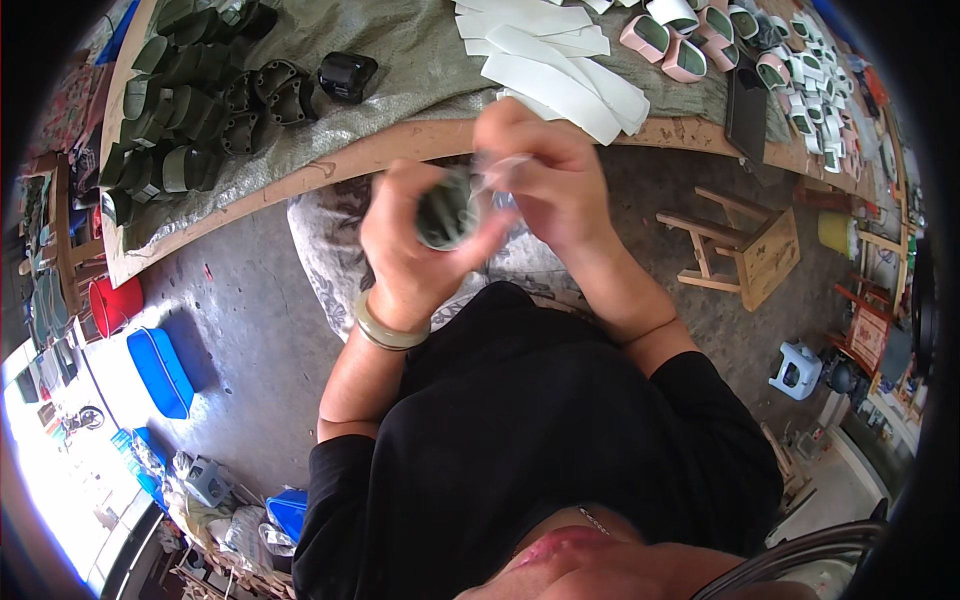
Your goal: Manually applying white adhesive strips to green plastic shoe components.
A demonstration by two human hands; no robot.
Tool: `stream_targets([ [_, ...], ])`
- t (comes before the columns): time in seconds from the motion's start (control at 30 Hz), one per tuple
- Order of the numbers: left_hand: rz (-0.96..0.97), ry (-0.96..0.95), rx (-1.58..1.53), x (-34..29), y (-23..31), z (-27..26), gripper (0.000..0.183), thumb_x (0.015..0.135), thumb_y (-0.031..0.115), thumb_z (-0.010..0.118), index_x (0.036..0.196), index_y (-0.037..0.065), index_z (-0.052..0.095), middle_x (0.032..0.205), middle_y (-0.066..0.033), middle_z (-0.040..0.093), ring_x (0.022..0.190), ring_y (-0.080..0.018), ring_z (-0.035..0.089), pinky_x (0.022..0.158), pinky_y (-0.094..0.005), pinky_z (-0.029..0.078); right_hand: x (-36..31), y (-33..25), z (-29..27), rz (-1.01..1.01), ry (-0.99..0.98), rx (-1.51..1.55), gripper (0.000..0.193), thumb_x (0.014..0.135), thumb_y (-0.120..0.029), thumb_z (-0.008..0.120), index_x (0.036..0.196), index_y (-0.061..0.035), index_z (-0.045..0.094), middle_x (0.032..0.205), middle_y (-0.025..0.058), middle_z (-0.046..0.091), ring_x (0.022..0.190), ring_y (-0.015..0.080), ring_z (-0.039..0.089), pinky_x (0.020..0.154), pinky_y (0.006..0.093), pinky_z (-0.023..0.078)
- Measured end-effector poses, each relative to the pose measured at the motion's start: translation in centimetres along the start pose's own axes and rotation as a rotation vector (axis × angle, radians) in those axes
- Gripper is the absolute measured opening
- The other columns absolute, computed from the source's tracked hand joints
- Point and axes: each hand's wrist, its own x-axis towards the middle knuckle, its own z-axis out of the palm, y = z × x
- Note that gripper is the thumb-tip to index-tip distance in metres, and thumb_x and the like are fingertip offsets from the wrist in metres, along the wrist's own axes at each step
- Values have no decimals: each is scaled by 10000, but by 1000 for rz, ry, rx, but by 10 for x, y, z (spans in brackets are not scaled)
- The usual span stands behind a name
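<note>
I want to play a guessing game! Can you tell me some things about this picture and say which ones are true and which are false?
1. The left hand holds a small dark round piece. True.
2. A bangle sits on the right wrist. False: it is on the left wrist.
3. White strips lie piled on the table. True.
4. The wooden stool stands on top of the table. False: it stands on the floor beside it.
5. The right hand rests flat on the table. False: it is raised, at the dark piece.
</note>
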Motion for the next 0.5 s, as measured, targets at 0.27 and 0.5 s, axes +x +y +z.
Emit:
stream_targets([
  [0.27,44,-33,50,4,19,-1,516,617,238,890,918,43,520,735,-84,590,599,-226,609,544,-310,502,0,5,-3,81,-27,210,110,806,-75,691,889,-3,694,894,38,550,848,114,497,760,260,383],
  [0.5,123,-74,194,10,28,-2,447,623,212,848,902,35,548,726,-89,591,595,-241,615,528,-320,510,-1,13,3,221,-1,379,166,813,-197,735,884,-48,714,884,15,561,858,112,479,790,272,369],
])
